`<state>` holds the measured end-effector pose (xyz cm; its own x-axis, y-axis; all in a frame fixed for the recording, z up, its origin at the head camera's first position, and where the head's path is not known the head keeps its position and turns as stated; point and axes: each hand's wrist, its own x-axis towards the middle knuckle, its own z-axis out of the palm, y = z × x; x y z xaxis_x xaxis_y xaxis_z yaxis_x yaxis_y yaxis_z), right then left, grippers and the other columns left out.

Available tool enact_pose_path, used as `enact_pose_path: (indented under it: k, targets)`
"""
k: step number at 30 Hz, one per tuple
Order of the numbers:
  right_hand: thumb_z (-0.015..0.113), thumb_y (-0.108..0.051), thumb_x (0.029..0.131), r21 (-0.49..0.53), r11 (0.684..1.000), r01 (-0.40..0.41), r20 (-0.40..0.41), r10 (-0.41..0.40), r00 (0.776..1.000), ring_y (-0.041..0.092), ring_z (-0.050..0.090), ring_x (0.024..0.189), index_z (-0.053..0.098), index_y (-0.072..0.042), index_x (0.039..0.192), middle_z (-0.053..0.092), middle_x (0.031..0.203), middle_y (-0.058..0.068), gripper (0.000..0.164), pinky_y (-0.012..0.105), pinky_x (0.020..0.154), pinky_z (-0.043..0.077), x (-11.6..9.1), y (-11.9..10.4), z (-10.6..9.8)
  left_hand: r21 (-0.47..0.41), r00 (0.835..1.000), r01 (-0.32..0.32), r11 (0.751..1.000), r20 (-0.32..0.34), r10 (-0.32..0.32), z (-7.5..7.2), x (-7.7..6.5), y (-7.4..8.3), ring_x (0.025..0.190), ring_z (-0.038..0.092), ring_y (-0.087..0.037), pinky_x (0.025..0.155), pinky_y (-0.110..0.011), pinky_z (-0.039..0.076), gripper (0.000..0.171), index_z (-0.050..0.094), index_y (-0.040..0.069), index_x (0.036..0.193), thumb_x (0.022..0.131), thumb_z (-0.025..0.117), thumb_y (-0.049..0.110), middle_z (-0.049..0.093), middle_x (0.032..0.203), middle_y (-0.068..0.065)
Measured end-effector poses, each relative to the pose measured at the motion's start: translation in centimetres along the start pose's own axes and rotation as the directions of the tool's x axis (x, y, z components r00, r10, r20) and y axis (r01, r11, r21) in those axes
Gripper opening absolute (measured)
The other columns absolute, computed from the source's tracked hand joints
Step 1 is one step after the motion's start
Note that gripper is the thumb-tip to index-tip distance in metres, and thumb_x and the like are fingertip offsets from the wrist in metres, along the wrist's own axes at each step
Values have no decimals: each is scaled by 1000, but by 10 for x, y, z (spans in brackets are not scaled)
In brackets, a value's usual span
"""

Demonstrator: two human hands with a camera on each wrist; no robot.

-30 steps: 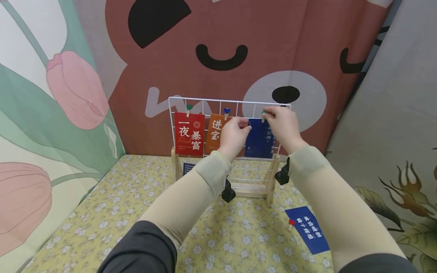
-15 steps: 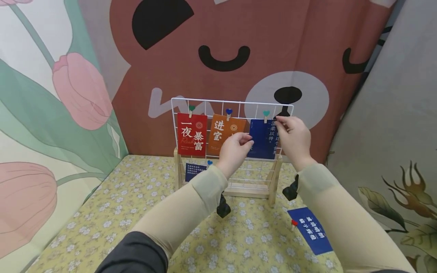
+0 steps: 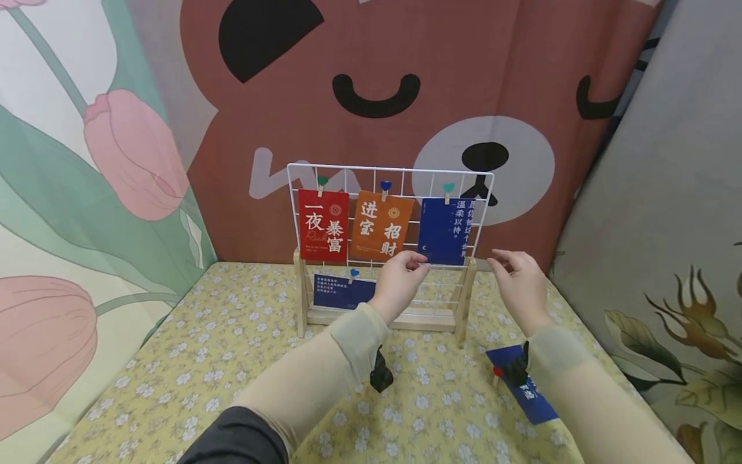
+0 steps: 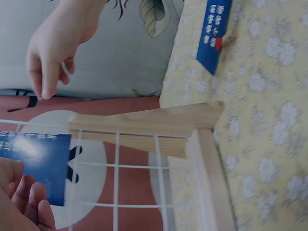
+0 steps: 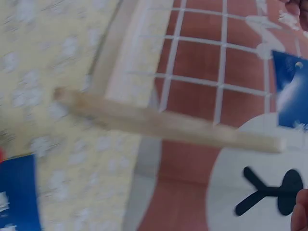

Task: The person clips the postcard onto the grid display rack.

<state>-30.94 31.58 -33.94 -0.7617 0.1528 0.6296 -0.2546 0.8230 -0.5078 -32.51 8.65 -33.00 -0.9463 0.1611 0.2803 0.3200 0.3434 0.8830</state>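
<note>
A blue card (image 3: 443, 232) hangs at the upper right of a white wire grid (image 3: 404, 171), under a teal heart clothespin (image 3: 449, 191). My left hand (image 3: 400, 283) hovers by the card's lower left corner, its fingers loosely bent around nothing. To the right of the grid, my right hand (image 3: 522, 290) is in the air, thumb and fingers apart and holding nothing. Beyond the right forearm's wrist camera, another blue card (image 3: 536, 409) lies on the table, partly hidden, with a red clothespin (image 3: 497, 374) at its edge.
A red card (image 3: 323, 225) and an orange card (image 3: 371, 241) are clipped along the grid's top row. Below them hangs a dark blue card (image 3: 342, 293) with a blue clothespin (image 3: 354, 275). Wooden legs (image 3: 462, 309) support the grid on the flowered tablecloth (image 3: 174, 374).
My right hand has let go of the teal clothespin and moved down to the right. My left hand has left the card's upper edge and dropped lower; the card stays hanging.
</note>
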Motion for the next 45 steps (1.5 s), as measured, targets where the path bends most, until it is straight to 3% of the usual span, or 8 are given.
enact_pose_path:
  k: [6, 11, 15, 22, 28, 36, 42, 45]
  targets:
    - [57, -21, 98, -27, 995, -97, 96, 100, 990, 30, 60, 85, 64, 0, 122, 64, 102, 18, 33, 42, 65, 48, -21, 34, -5, 17, 998, 35, 999, 46, -36, 16, -10, -14, 73, 57, -12, 64, -30, 46, 19, 69, 17, 111, 95, 62, 26, 62, 87, 5]
    - [56, -24, 98, -95, 971, -220, 234, 237, 943, 37, 60, 91, 59, 5, 123, 62, 107, 26, 39, 47, 69, 49, -37, 61, -12, 20, 993, 73, 997, 90, -75, 34, -22, -27, 77, 57, -10, 67, -30, 47, 20, 69, 16, 110, 95, 62, 27, 62, 89, 6]
    - [57, -21, 96, -139, 941, -307, 351, 337, 874, 43, 59, 97, 58, 9, 122, 59, 113, 31, 40, 52, 74, 48, -47, 80, -16, 3, 981, 118, 993, 155, -117, 51, -32, -34, 79, 57, -11, 69, -31, 47, 21, 68, 15, 110, 95, 63, 28, 61, 90, 6]
    - [65, -22, 90, -253, 861, -442, 496, 508, 705, 35, 58, 87, 61, 6, 108, 62, 101, 23, 34, 45, 67, 47, -58, 104, -24, 23, 967, 132, 991, 219, -134, 85, -43, -49, 81, 57, -8, 70, -27, 48, 16, 69, 13, 106, 93, 65, 20, 63, 90, 7]
    - [67, -21, 89, -285, 841, -460, 558, 536, 633, 20, 45, 58, 57, -4, 73, 49, 64, 4, 25, 35, 52, 39, -68, 120, -24, 76, 952, 141, 987, 263, -156, 108, -51, -55, 81, 58, -8, 72, -27, 48, 11, 70, 14, 100, 91, 68, 18, 64, 90, 6]
    - [75, -23, 84, -316, 792, -523, 649, 582, 490, 15, 49, 55, 54, 7, 86, 54, 67, 8, 37, 30, 50, 40, -86, 129, -37, 160, 928, 164, 973, 310, -207, 131, -62, -61, 77, 54, -8, 69, -27, 45, 9, 69, 16, 97, 89, 70, 20, 59, 86, 7]
    - [77, -31, 82, -376, 752, -541, 684, 619, 386, 11, 31, 50, 43, 10, 94, 43, 65, 7, 55, 26, 47, 32, -94, 129, -44, 255, 926, 94, 962, 333, -179, 147, -62, -65, 79, 55, -7, 71, -27, 46, 13, 71, 17, 101, 89, 69, 22, 61, 88, 7]
    - [79, -35, 80, -389, 751, -534, 688, 622, 373, 10, 25, 48, 43, 9, 92, 34, 60, 3, 58, 25, 45, 30, -100, 129, -46, 343, 918, -16, 939, 378, -123, 157, -64, -64, 92, 58, -7, 79, -26, 47, 20, 70, 20, 109, 91, 67, 27, 63, 99, 8]
